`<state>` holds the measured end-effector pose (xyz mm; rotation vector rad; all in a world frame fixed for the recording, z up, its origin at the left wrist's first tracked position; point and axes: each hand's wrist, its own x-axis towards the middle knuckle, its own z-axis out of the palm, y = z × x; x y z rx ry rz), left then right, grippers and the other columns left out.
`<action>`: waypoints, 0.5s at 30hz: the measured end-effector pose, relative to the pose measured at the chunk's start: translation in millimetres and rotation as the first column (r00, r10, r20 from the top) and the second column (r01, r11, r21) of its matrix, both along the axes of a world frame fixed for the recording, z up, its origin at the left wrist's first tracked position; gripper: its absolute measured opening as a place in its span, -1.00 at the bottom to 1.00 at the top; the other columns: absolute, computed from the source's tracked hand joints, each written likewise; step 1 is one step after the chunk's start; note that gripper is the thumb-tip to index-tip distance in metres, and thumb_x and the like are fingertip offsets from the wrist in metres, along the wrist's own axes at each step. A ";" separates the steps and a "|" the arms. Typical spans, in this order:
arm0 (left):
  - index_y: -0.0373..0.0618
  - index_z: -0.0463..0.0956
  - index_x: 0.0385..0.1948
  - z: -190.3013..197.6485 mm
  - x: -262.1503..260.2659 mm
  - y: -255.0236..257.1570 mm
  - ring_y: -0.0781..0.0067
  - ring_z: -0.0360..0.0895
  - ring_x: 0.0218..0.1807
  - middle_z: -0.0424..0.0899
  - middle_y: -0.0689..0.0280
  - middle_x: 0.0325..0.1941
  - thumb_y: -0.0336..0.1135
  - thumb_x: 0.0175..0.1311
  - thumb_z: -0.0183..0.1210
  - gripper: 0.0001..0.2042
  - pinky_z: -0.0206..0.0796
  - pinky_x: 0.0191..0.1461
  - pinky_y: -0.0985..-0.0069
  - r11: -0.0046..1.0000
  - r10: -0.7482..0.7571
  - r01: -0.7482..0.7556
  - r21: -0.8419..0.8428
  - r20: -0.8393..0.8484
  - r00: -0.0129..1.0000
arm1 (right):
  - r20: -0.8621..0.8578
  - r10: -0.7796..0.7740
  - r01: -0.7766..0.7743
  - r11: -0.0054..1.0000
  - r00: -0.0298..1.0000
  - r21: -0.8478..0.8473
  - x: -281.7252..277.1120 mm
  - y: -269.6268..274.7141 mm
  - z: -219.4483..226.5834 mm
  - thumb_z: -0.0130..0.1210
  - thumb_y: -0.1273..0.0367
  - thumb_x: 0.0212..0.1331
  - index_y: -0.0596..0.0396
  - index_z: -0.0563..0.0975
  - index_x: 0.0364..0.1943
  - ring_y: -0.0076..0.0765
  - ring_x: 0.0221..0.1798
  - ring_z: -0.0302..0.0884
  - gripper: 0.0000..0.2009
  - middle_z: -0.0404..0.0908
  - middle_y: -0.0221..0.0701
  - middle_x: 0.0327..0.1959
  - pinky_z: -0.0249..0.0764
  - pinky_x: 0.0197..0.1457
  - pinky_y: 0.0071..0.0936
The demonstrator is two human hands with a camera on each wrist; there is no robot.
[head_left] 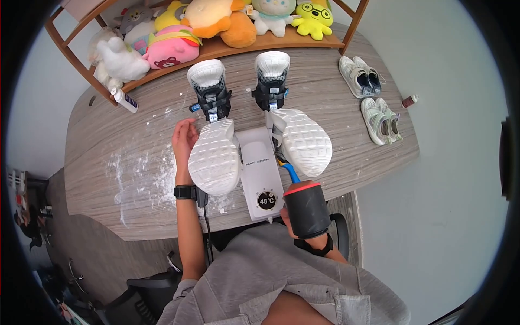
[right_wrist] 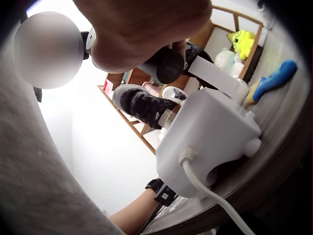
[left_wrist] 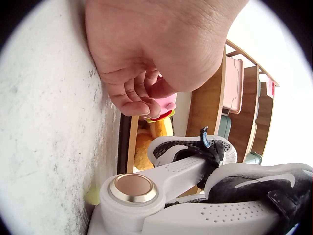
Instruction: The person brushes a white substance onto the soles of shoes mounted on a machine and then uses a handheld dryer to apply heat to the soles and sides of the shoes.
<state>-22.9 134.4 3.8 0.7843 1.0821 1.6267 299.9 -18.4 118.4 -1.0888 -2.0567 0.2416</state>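
My left hand (head_left: 186, 138) rests on the tabletop left of the dryer, its fingers loosely curled and holding nothing; the left wrist view shows the same hand (left_wrist: 151, 54). With my right hand (right_wrist: 146, 32) I grip a black cylinder (right_wrist: 169, 68), which has a red rim in the head view and stands over the dryer's front right corner. The white shoe dryer (head_left: 254, 184) reads 48°C. Two white-soled shoes (head_left: 215, 162) (head_left: 303, 142) sit at its sides, soles towards the head camera. Two dark strapped shoes (head_left: 211, 97) (head_left: 271, 89) are behind.
A blue-handled brush (head_left: 291, 172) lies right of the dryer. White powder (head_left: 146, 179) covers the table's left part. Several light shoes (head_left: 374, 119) and a small bottle (head_left: 410, 101) stand at right. A white bottle (head_left: 125, 101) and a shelf of plush toys (head_left: 173, 49) are behind.
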 end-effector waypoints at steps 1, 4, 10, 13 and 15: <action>-0.21 0.55 -0.09 0.1 -0.4 0.2 0.70 0.36 -0.42 0.46 0.43 -0.46 -0.31 0.50 0.00 -0.80 0.23 -0.33 0.70 1.000 0.001 -0.001 0.001 -0.017 1.000 | -0.002 -0.005 0.005 1.000 1.000 0.000 -0.9 0.2 -2.0 0.38 0.32 -0.08 0.01 0.62 -0.29 -0.23 -0.36 0.62 -0.75 0.64 -0.42 -0.38 0.54 -0.31 -0.34; -0.20 0.55 -0.09 -1.1 -1.4 1.6 0.71 0.35 -0.42 0.45 0.43 -0.47 -0.31 0.50 -0.01 -0.80 0.20 -0.34 0.72 1.000 0.019 -0.019 0.003 -0.063 0.998 | -0.101 -0.031 0.022 0.996 0.994 -0.091 -2.8 0.3 -11.5 0.37 0.29 -0.09 0.01 0.62 -0.31 -0.20 -0.31 0.60 -0.75 0.64 -0.39 -0.36 0.53 -0.25 -0.32; -0.23 0.55 -0.09 -1.8 -0.5 1.4 0.72 0.34 -0.43 0.45 0.44 -0.48 -0.31 0.50 0.00 -0.79 0.19 -0.36 0.72 1.000 0.012 -0.012 0.013 0.003 1.000 | -0.005 0.015 -0.015 0.991 1.000 -0.135 -1.4 2.1 -27.1 0.30 0.30 -0.11 0.00 0.62 -0.33 -0.10 -0.22 0.54 -0.78 0.63 -0.35 -0.34 0.49 -0.20 -0.25; -0.25 0.55 -0.11 2.7 1.7 -0.3 0.71 0.34 -0.43 0.45 0.43 -0.48 -0.31 0.49 0.01 -0.79 0.19 -0.37 0.72 1.000 0.027 -0.027 -0.007 0.006 1.000 | 0.003 0.026 -0.026 0.992 1.000 -0.127 -0.9 -0.2 -35.1 0.28 0.30 -0.11 0.00 0.62 -0.33 -0.10 -0.24 0.54 -0.79 0.64 -0.36 -0.34 0.49 -0.21 -0.25; -0.25 0.55 -0.12 1.3 1.7 0.4 0.70 0.33 -0.43 0.44 0.43 -0.48 -0.31 0.49 0.01 -0.79 0.19 -0.36 0.72 0.999 0.039 -0.039 -0.010 0.008 0.999 | 0.052 -0.016 0.020 0.996 0.999 -0.089 0.9 -0.1 -30.8 0.30 0.30 -0.13 -0.01 0.62 -0.32 -0.13 -0.23 0.55 -0.77 0.64 -0.37 -0.34 0.49 -0.19 -0.27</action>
